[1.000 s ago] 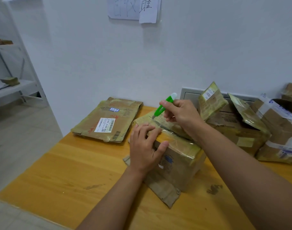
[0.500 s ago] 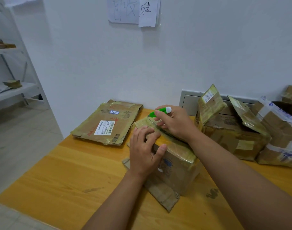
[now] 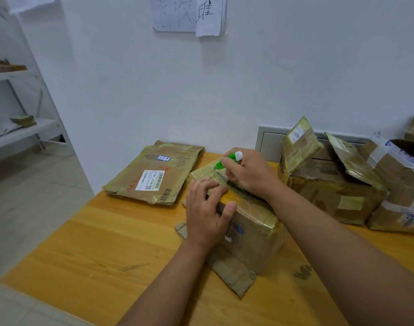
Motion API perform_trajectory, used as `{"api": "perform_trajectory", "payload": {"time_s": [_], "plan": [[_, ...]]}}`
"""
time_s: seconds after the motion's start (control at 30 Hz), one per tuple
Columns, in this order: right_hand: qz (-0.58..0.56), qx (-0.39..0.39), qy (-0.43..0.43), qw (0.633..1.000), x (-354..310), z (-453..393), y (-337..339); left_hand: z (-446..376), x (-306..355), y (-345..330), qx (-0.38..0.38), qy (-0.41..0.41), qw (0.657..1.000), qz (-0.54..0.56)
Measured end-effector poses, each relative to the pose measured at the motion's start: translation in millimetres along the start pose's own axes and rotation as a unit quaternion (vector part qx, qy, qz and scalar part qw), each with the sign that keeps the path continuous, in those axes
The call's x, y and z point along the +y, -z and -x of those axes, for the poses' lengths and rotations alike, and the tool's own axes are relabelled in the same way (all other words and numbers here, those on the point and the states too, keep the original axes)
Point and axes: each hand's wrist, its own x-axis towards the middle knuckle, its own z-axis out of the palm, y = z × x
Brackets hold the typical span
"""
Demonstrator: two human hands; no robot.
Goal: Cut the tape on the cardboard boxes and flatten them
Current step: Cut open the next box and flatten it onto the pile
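Observation:
A small taped cardboard box (image 3: 250,229) stands in the middle of the wooden table (image 3: 107,250). My left hand (image 3: 207,211) grips its near top edge, fingers over the top and thumb on the front face. My right hand (image 3: 248,175) holds a green and white box cutter (image 3: 229,160) low against the taped seam at the far end of the box top. The blade tip is hidden by the tape glare. A loose flap (image 3: 232,271) sticks out from under the box toward me.
A flattened box (image 3: 154,172) with a white label lies at the back left by the wall. Two opened boxes, one brown (image 3: 330,184) and one with white tape (image 3: 401,189), crowd the right side. A white shelf unit (image 3: 17,132) stands at the left beyond the table edge.
My right hand has lowered the cutter from upright to lying flat on the far end of the seam. My left hand keeps the same hold on the box.

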Motion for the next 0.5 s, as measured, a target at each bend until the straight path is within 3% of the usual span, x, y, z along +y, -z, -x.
{"api": "perform_trajectory", "payload": {"time_s": [0.5], "plan": [[0.027,-0.013,0.005,1.000,-2.0,5.4,5.9,0.0,2.5,-1.3,0.003,0.012,1.000,0.002]]}}
